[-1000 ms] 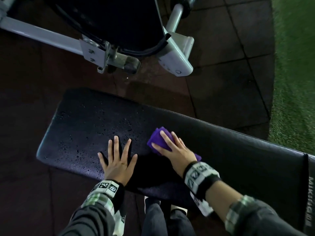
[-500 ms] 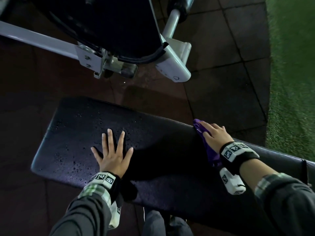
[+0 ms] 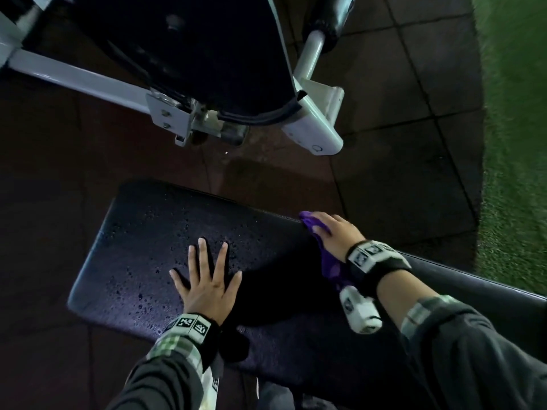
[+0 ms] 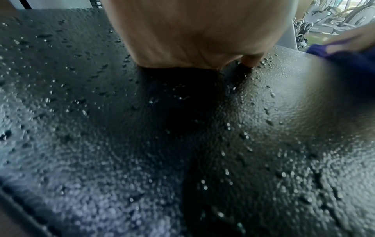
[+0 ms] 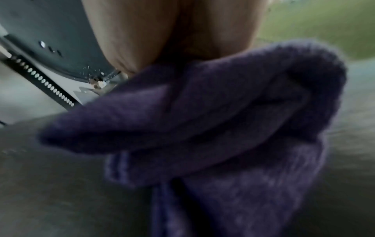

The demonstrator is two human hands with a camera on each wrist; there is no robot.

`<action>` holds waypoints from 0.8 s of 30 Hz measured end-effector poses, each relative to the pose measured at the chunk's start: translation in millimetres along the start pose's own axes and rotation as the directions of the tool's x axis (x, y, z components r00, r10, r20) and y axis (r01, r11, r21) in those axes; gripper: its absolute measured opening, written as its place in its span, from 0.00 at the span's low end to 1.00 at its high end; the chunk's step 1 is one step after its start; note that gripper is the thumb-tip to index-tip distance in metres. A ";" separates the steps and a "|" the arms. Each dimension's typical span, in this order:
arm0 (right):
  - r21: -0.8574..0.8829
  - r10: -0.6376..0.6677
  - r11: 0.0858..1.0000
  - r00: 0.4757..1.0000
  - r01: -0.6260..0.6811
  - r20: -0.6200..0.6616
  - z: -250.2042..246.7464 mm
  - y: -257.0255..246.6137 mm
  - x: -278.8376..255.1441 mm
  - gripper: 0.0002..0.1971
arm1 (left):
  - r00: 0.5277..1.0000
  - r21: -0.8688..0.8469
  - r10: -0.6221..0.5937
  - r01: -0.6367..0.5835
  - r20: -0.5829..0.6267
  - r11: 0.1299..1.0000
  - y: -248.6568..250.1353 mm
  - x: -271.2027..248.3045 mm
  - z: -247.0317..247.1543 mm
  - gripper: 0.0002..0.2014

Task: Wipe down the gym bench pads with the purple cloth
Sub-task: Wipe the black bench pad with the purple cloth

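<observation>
While left hand (image 3: 207,287) lies flat, fingers spread, on wet counter pad (image 3: 142,232), right hand (image 3: 334,232) presses purple cloth (image 3: 328,261) at far edge. Left wrist: droplets (image 4: 227,128) remain, risk missed patches. Right wrist: cloth bunched, grip unclear, may slip off.

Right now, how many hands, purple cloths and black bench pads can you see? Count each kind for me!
Hands: 2, the left hand flat on the pad, the right hand on the cloth.
Crumpled purple cloths: 1.
Black padded bench pads: 2, the wet flat one and a tilted one behind.
Total: 5.
</observation>
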State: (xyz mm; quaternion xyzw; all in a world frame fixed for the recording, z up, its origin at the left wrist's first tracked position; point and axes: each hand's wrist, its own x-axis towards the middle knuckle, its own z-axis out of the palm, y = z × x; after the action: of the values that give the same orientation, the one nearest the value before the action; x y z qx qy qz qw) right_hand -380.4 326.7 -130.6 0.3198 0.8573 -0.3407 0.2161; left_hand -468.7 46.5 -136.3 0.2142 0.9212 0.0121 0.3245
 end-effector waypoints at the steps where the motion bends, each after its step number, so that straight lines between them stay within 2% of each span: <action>1: -0.019 0.030 0.999 0.999 -0.030 -0.012 -5.4 17.9 -7.6 0.20 | 1.000 -0.004 0.000 0.000 0.003 1.000 0.4 0.0 0.0 0.37; 5: -0.073 0.169 0.982 0.985 -0.172 -0.047 -25.9 72.8 -40.7 0.19 | 1.000 -0.017 0.006 -0.006 0.001 1.000 0.3 0.1 1.1 0.37; 8: -0.090 0.194 0.976 0.979 -0.199 -0.066 -23.8 68.2 -39.7 0.18 | 1.000 -0.016 0.005 -0.005 -0.021 1.000 -1.4 0.4 4.0 0.36; 14: -0.154 -0.014 0.988 1.000 0.012 -0.012 4.3 -24.2 7.8 0.20 | 0.999 -0.014 0.017 -0.018 -0.051 1.000 -1.8 0.7 6.1 0.37; 16: -0.157 -0.032 0.987 0.999 0.038 0.039 8.7 -39.5 15.3 0.21 | 0.998 -0.014 0.020 -0.020 -0.062 1.000 -2.4 0.1 6.4 0.37; 19: -0.104 -0.056 0.993 0.997 0.061 0.052 8.1 -23.6 12.9 0.22 | 0.998 -0.026 0.018 -0.020 -0.059 0.999 -1.8 0.7 5.6 0.36; 22: -0.097 -0.078 0.993 0.996 0.073 -0.053 5.5 12.6 -8.8 0.23 | 0.998 -0.042 0.023 -0.026 -0.055 0.999 -3.1 0.3 5.1 0.36; 24: -0.093 -0.055 0.995 0.988 0.042 -0.142 4.7 38.0 -29.9 0.23 | 0.994 -0.071 0.048 -0.055 -0.096 0.996 -7.6 -2.0 3.6 0.36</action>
State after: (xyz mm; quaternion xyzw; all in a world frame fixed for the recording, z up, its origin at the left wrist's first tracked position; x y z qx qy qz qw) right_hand -332.3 332.7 -133.2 0.3126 0.8927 -0.2831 0.1591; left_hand -468.1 38.4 -139.2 0.2251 0.9285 0.0645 0.2881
